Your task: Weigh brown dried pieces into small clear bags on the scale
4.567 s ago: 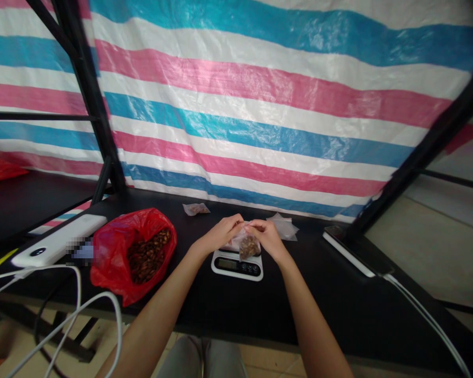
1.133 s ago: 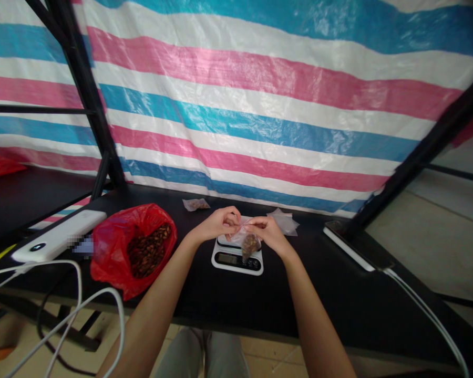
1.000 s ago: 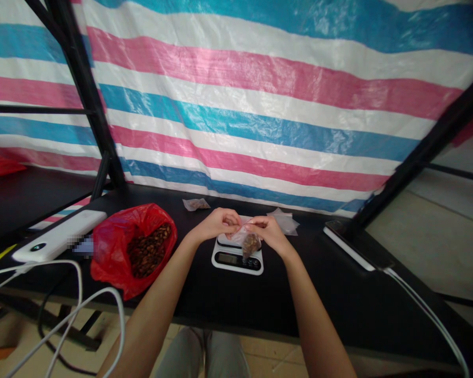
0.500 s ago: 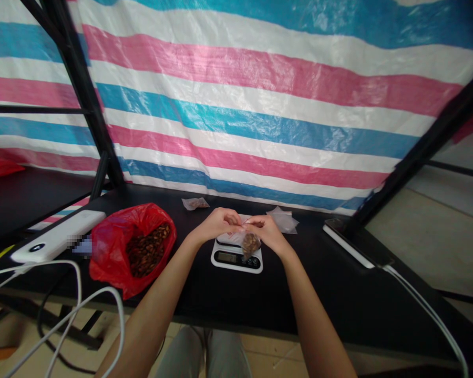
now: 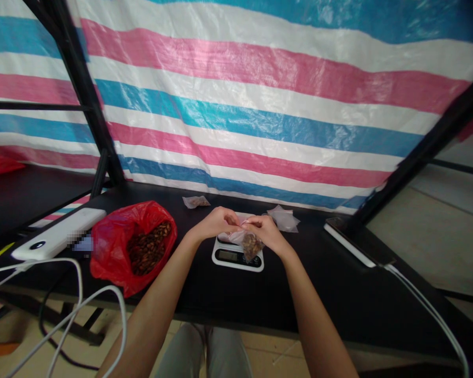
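Note:
Between both hands hangs a small clear plastic bag with brown bits gathered in its lower corner. My left hand pinches the bag's upper edge from the left. From the right, my right hand pinches the same edge, the fingertips of the two hands almost meeting. Just beneath is a white digital scale with a dark display, partly covered by the bag and hands. Left of my arms, a red plastic bag stands open, full of brown seed-like pieces.
A small filled bag lies at the back of the black table. Flat clear bags lie behind my right hand. A phone with a cable is at right, a white power bank with looping cables at left. Striped sheeting hangs behind.
Both hands keep their pinch on the small bag over the scale, with hardly any movement. The whole view has shifted very slightly.

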`<action>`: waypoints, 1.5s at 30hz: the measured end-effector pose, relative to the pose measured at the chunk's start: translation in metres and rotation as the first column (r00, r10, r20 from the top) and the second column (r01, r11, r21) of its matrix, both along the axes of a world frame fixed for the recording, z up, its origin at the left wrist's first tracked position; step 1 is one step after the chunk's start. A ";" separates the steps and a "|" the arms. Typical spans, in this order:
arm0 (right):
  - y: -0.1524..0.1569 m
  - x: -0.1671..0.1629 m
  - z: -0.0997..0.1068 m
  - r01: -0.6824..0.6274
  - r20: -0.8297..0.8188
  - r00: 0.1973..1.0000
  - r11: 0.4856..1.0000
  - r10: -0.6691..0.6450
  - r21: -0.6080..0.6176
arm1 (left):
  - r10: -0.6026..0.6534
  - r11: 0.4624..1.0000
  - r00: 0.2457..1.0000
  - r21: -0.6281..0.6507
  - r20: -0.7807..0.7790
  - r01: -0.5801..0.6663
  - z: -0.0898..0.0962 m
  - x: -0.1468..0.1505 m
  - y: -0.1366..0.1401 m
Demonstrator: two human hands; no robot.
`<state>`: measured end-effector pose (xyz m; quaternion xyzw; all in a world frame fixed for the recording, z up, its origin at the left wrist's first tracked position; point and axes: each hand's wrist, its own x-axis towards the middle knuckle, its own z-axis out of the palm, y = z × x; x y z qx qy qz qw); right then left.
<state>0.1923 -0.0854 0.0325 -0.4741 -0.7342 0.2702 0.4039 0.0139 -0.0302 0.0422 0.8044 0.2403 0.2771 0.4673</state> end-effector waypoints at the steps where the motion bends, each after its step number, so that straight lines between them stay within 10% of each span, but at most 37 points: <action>1: 0.000 -0.001 0.001 -0.017 0.013 1.000 1.000 0.017 0.003 | -0.013 1.000 1.000 -0.012 -0.002 0.013 0.000 -0.001 0.000; 9: -0.003 -0.003 0.005 -0.040 0.051 0.998 0.998 0.042 -0.045 | -0.107 0.993 0.994 0.042 -0.002 0.107 0.001 -0.003 -0.001; 33: -0.001 -0.001 -0.003 0.048 0.036 0.998 0.999 -0.047 -0.024 | 0.160 0.979 0.978 0.108 0.132 -0.175 -0.012 -0.001 0.018; 37: 0.005 0.006 -0.007 0.194 0.113 0.974 0.981 -0.194 0.013 | 0.535 0.789 0.835 0.274 0.132 -0.549 -0.014 -0.018 0.030; 41: 0.009 0.014 -0.006 0.353 0.141 0.920 0.930 -0.365 0.103 | 0.897 0.355 0.440 0.516 0.048 -0.779 -0.018 -0.038 0.035; 43: 0.009 0.021 -0.005 0.487 0.176 0.836 0.851 -0.519 0.194 | 0.955 0.205 0.291 0.584 0.056 -0.785 -0.022 -0.041 0.036; 45: 0.008 0.031 -0.006 0.623 0.247 0.690 0.732 -0.680 0.276 | 0.963 0.164 0.260 0.608 0.073 -0.777 -0.027 -0.039 0.035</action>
